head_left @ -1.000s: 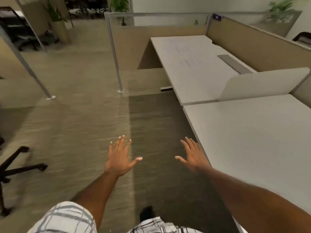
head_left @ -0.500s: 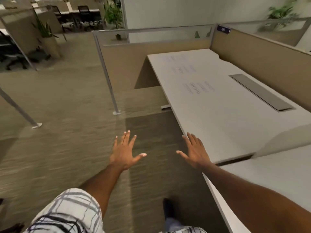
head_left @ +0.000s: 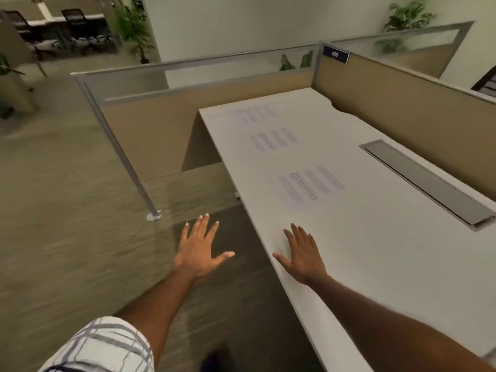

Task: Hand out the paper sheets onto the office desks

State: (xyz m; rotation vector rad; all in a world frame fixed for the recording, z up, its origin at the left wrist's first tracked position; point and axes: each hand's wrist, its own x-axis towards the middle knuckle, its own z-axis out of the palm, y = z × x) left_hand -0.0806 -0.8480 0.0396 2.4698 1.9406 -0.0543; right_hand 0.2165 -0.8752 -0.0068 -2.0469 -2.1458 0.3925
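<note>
Three printed paper sheets lie flat in a row on the white office desk: a near sheet, a middle sheet and a far sheet. The white paper blends into the desktop, so mostly the blocks of text show. My right hand is spread flat, palm down, over the desk's front edge, a little short of the near sheet. Over the carpet to the left of the desk, my left hand hovers with fingers straight and spread. Neither hand holds anything.
Tan cubicle partitions with frosted tops wall the desk at the back and right; a sign reads 435. A grey cable tray lid sits in the desktop. A partition post foot stands on the carpet. Chairs and plants stand far back.
The view has moved forward along the aisle, so the desk with the sheets is much closer. My right hand now lies over the desk edge; both hands stay spread.
</note>
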